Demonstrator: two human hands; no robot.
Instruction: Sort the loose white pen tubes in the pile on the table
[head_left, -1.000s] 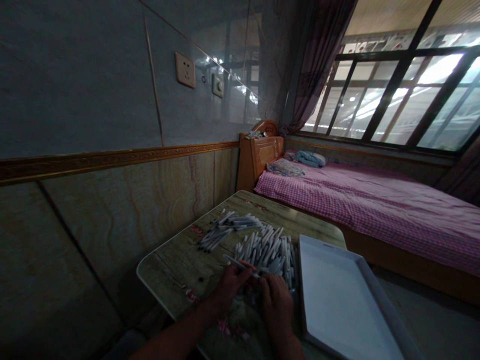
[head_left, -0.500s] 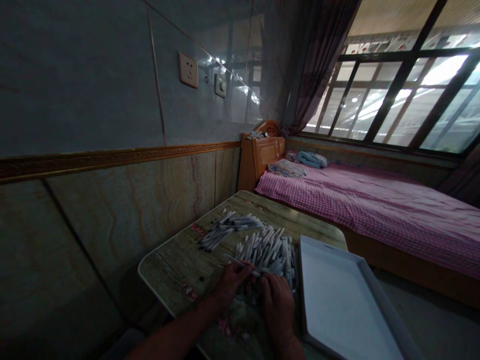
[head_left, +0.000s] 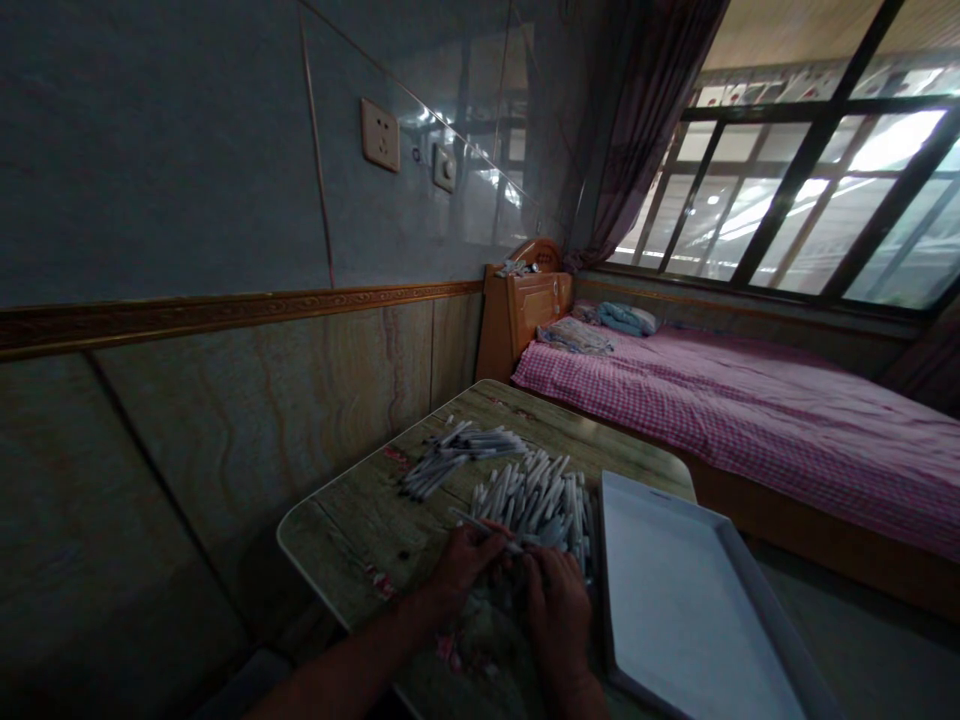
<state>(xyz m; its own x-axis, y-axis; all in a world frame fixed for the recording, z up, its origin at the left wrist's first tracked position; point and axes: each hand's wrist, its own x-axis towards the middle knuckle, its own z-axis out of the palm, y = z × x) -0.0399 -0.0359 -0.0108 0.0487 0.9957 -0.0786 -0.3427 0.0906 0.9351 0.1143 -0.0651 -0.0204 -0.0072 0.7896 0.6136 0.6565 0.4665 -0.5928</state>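
Low over the near part of the table, my left hand is closed round a slim whitish pen, whose one end sticks out up and to the left. My right hand has its fingers curled together at the pen's other end, which they hide. Just beyond both hands lies a dense heap of white pen parts. Farther back and left is a looser pile of pens with dark ends. The fine detail of the pen is too dim to make out.
A shallow white tray lies at the right side of the wood-patterned table. Beyond the table stands a bed with a pink checked cover. A tiled wall runs along the left.
Both hands keep their hold on the pen in nearly the same place. The view has shifted very slightly; the piles and tray look unchanged.
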